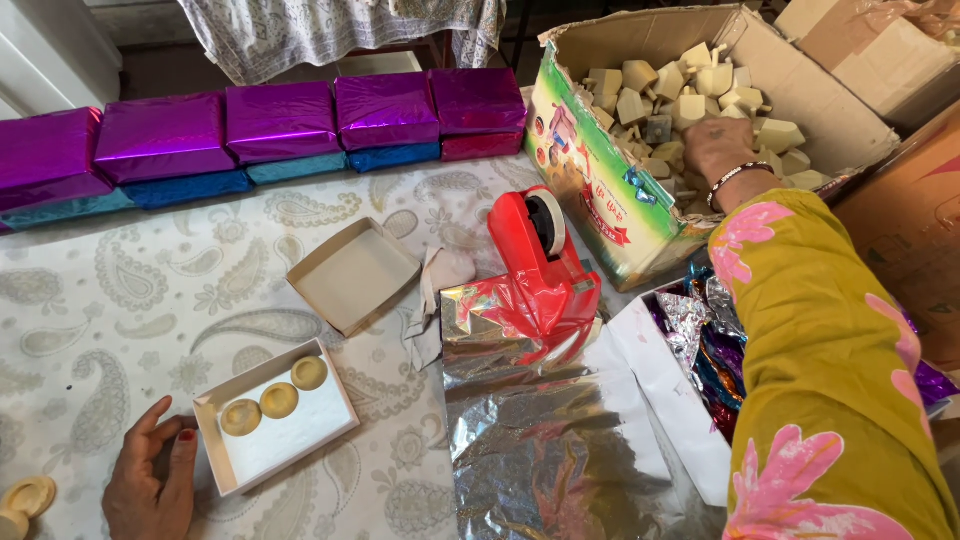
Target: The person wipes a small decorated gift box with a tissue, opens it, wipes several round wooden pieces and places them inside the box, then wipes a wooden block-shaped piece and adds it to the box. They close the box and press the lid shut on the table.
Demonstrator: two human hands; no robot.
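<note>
Looks like a home packing setup: foil-wrapped boxes point(280, 130) lined up at 11 o'clock, tape dispenser point(540, 250) center, carton of small pieces point(600, 170) at 1 o'clock.

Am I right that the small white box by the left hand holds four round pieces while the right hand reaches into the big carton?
Not quite: the head view shows three round pieces in the small white box, not four. The rest stands: the left hand rests beside that box, and the right hand reaches into the big carton.
</note>
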